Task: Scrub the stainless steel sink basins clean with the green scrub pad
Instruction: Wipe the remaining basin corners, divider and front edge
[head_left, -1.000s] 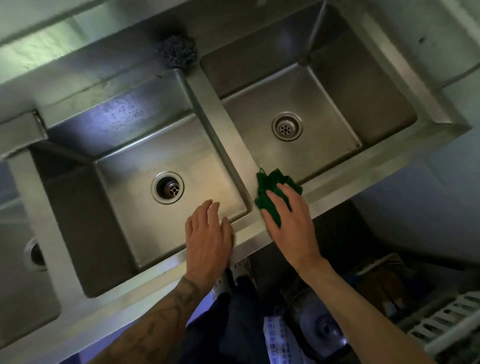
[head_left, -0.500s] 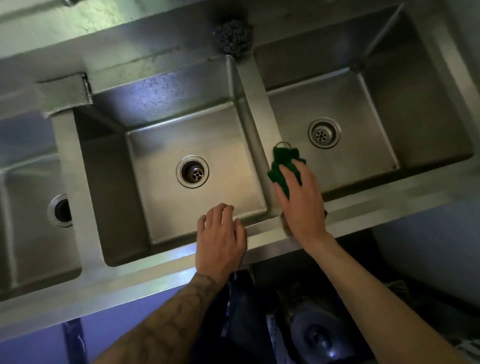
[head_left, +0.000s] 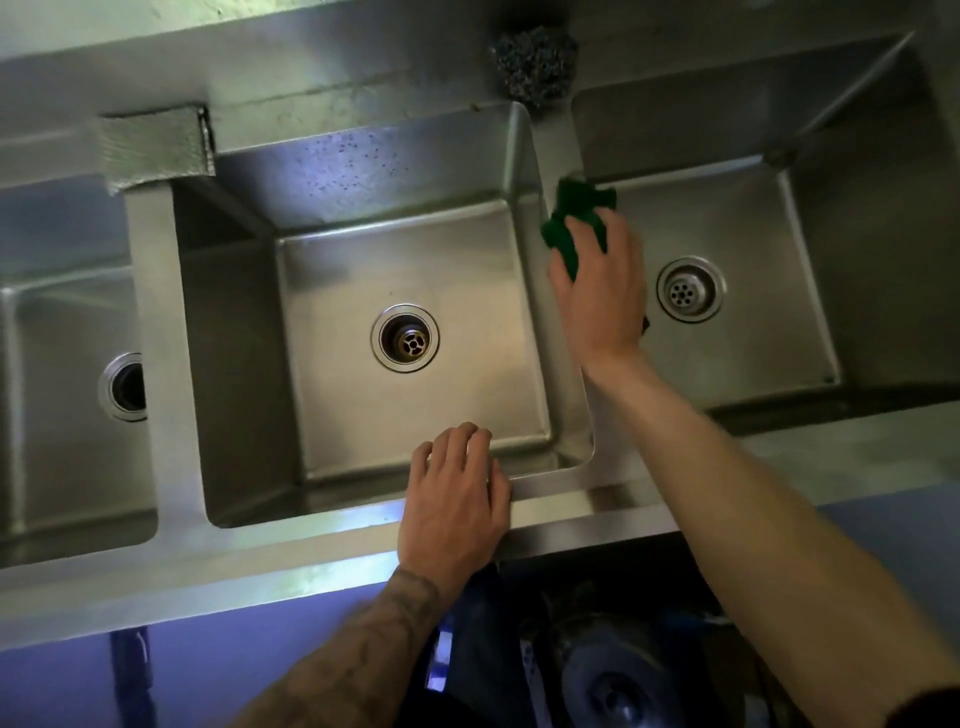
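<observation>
Pressing a crumpled green scrub pad (head_left: 574, 218) against the divider (head_left: 558, 291) between the middle basin (head_left: 415, 291) and right basin (head_left: 753, 322), the right hand (head_left: 602, 291) keeps its grip clamped over the pad, towards the sink's back edge. The left hand (head_left: 454, 504) rests spread and empty on the front rim (head_left: 260, 561). A steel-wool ball (head_left: 535, 65) sits on the back ledge.

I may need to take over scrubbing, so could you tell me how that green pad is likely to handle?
The pad looks crumpled and bent under the right hand, so it is probably floppy. It seems thin, so likely light. It is pressed against the divider and will probably drag rather than slide.
</observation>
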